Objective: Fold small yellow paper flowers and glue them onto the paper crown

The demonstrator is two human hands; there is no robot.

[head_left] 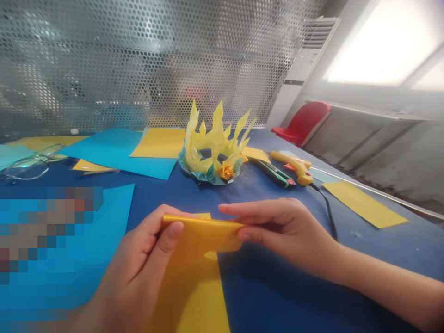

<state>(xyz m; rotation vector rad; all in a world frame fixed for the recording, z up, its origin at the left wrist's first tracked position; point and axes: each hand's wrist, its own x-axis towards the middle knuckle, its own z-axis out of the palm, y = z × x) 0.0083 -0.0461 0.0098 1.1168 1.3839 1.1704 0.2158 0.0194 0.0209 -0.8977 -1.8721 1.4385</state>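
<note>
A folded yellow paper is held up between my two hands, its folded edge along the top. My left hand grips its left end, thumb in front and fingers behind. At the right end, my right hand pinches the paper between thumb and fingers, with the index finger stretched out above. Below lies a larger yellow sheet on the blue table. Beyond my hands stands a pale yellow paper crown with a teal base and an orange paper flower.
Right of the crown lie a utility knife and a yellow glue gun with a black cord. Blue sheets and glasses are at left. A yellow sheet lies right. A metal mesh rises behind.
</note>
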